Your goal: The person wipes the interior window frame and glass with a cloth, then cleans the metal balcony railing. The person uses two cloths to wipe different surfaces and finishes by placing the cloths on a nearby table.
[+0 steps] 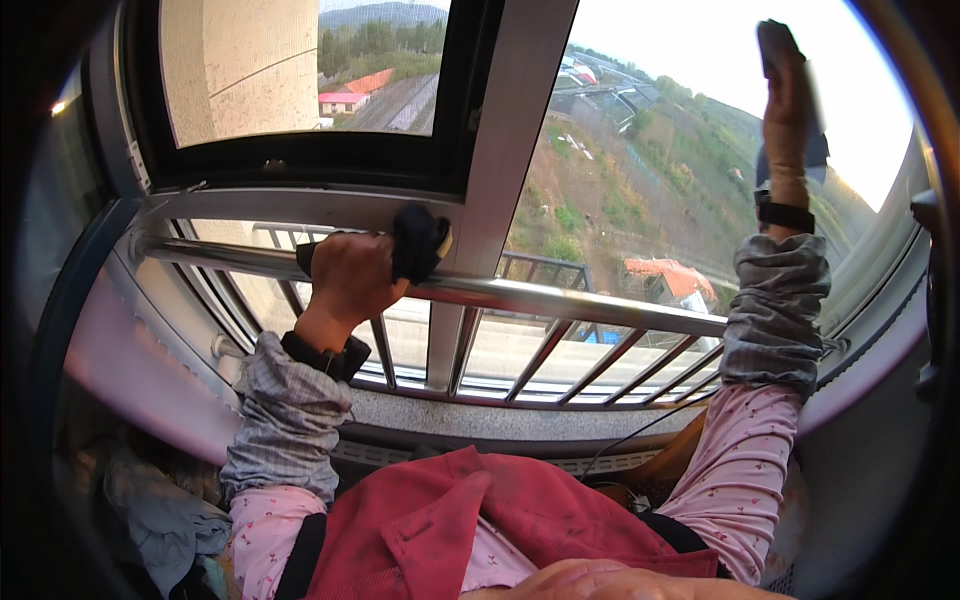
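My left hand (351, 274) is closed around a dark cloth (418, 241), right at the round metal rail (525, 295) of the window guard. High on the right, my right hand (786, 94) is raised with its arm stretched out, against the large window pane (645, 187). It holds a dark, flat item (778, 45) whose kind I cannot tell; the fingers are partly hidden and blurred. Black bands circle both wrists, below rolled grey sleeves. Between the arms, upright metal bars run down from the rail.
A black-framed window sash (300, 161) is at the upper left, beside a wide metal mullion (502, 142). Below the bars runs a speckled stone sill (525, 424). A thin black cable (637, 431) hangs at the lower right, and crumpled grey cloth (161, 517) lies lower left.
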A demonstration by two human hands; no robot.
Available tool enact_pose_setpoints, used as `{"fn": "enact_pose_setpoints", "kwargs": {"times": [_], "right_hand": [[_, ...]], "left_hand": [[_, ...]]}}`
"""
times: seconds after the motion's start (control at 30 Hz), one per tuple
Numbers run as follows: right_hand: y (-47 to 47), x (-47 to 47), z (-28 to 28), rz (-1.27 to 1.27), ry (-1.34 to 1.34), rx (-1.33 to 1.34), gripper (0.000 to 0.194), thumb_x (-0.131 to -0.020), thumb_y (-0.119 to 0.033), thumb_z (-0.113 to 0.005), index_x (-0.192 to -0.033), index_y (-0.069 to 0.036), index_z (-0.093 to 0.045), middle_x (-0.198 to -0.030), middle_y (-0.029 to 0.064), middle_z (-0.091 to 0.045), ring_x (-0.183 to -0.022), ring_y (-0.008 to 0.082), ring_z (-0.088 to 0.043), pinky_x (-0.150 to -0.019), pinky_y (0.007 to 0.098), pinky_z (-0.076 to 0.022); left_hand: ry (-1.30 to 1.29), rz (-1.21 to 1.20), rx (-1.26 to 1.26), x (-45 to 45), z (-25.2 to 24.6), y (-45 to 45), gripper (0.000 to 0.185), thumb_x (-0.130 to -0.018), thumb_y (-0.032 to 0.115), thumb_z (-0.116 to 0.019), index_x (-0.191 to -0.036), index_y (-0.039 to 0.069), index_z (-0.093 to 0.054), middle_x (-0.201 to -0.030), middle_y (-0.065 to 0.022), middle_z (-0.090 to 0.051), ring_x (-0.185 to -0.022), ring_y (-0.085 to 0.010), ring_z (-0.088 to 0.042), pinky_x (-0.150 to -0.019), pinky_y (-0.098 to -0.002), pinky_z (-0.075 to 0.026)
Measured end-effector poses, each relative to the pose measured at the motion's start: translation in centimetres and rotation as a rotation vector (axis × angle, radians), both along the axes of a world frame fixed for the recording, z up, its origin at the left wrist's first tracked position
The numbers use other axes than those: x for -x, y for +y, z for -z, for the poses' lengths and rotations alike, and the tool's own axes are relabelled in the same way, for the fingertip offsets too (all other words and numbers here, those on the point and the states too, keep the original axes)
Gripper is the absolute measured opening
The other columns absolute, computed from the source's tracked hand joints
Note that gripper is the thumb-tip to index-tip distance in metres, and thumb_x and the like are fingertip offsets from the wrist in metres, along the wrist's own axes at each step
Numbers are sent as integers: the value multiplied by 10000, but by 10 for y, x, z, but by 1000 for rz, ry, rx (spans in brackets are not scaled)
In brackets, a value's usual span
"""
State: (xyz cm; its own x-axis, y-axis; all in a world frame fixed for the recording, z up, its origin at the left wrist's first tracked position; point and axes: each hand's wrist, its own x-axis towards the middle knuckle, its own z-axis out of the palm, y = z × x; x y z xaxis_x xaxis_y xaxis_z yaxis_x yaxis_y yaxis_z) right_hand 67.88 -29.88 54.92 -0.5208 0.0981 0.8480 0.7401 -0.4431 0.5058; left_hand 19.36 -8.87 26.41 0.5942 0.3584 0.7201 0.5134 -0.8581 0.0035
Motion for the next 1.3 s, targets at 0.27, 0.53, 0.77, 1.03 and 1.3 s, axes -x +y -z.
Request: {"fn": "enact_pose_setpoints", "kwargs": {"times": [0.27, 0.53, 0.77, 1.03, 1.3], "right_hand": [[44, 167, 137, -172, -33, 535, 421, -936, -101, -617, -1328, -246, -664, -1463, -11, -585, -1435, 237, -448, -1235, 423, -317], [24, 179, 200, -84, -65, 956, 432, -924, -99, -610, -1316, -276, -640, -1503, -54, -530, -1457, 206, -410, -1259, 401, -313], [67, 181, 81, -271, -117, 324, 440, -919, 22, -599, -1331, -129, -631, -1369, 91, -625, -1298, 328, -561, -1099, 433, -479], [57, 205, 167, -264, 138, 472, 446, -885, -28, -638, -1294, -202, -679, -1384, -13, -608, -1312, 225, -534, -1126, 369, -451], [-12, 165, 210, -29, 335, 488, 316, -785, -61, -725, -1047, -239, -719, -1343, -33, -607, -1258, 237, -577, -1065, 400, -512]], "left_hand": [[16, -28, 10, -2, 1, -2, 254, -736, 343, -759, -737, 96, -698, -714, -125, -702, -697, -319, -711, -660, -422, -568], [44, -39, 67, -2, 0, -4, 280, -734, 372, -776, -764, 103, -707, -750, -122, -718, -729, -318, -719, -681, -423, -570], [6, -1, 32, -1, -1, -6, 256, -733, 353, -778, -772, 110, -705, -758, -116, -717, -717, -321, -715, -686, -430, -565], [-63, 13, -53, -3, 6, -1, 257, -736, 363, -768, -721, 125, -671, -685, -106, -670, -655, -345, -687, -607, -444, -543], [-30, 49, -90, -1, 6, 4, 253, -840, 362, -736, -807, 118, -680, -663, -149, -653, -641, -376, -661, -593, -466, -524]]}}
